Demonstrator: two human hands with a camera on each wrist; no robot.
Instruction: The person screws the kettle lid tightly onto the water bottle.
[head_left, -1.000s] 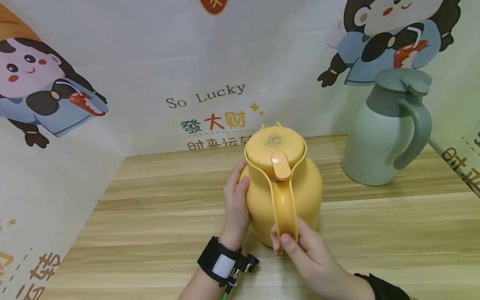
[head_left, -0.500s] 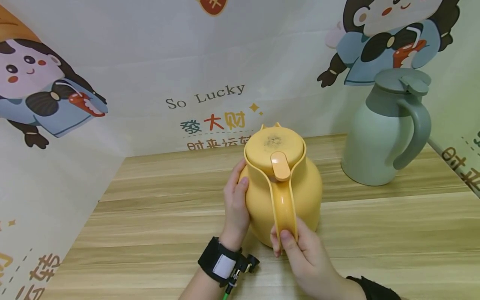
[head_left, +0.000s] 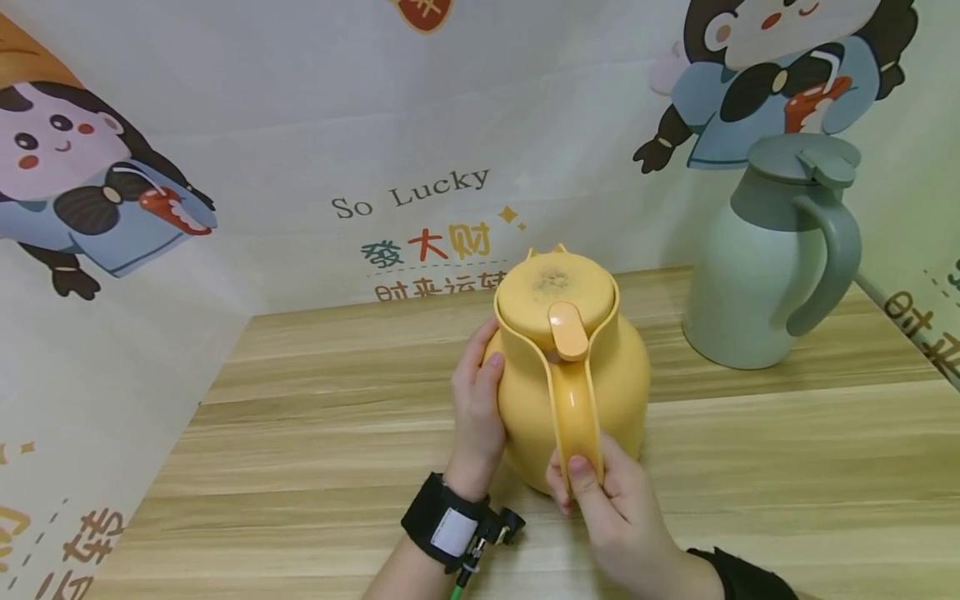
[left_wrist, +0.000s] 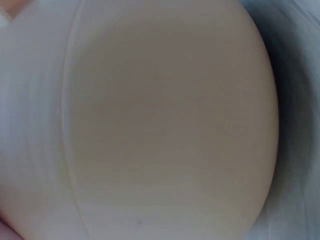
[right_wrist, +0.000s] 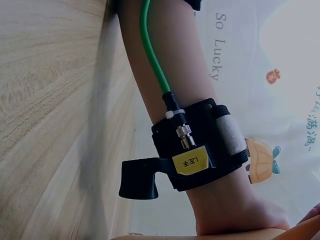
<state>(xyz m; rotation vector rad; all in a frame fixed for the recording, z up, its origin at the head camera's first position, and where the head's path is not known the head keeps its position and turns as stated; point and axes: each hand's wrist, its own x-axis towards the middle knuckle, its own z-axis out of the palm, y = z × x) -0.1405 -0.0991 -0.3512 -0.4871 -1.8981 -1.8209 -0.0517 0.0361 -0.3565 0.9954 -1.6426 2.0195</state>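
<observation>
A yellow thermos jug [head_left: 630,375] with a round lid [head_left: 555,292] and an orange lever stands before me on the wooden table, its handle facing me. My left hand [head_left: 480,408] holds the jug's left side, thumb on the near face and the other fingers reaching round behind. With my right hand [head_left: 622,508] I grip the lower part of the handle [head_left: 576,417], thumb across its front. In the left wrist view the jug's body [left_wrist: 170,120] fills most of the picture. The right wrist view mostly shows my left forearm [right_wrist: 170,55].
A pale green thermos jug [head_left: 738,292] with a grey-green lid and handle stands at the back right of the wooden table [head_left: 322,433]. Behind the table hangs a printed backdrop [head_left: 300,167]. A green cable [right_wrist: 147,45] runs along my left forearm to the wrist strap.
The yellow thermos jug has shifted slightly to the right, with both hands still on it. My right wrist has moved a little to the left. The green jug stands in the same place.
</observation>
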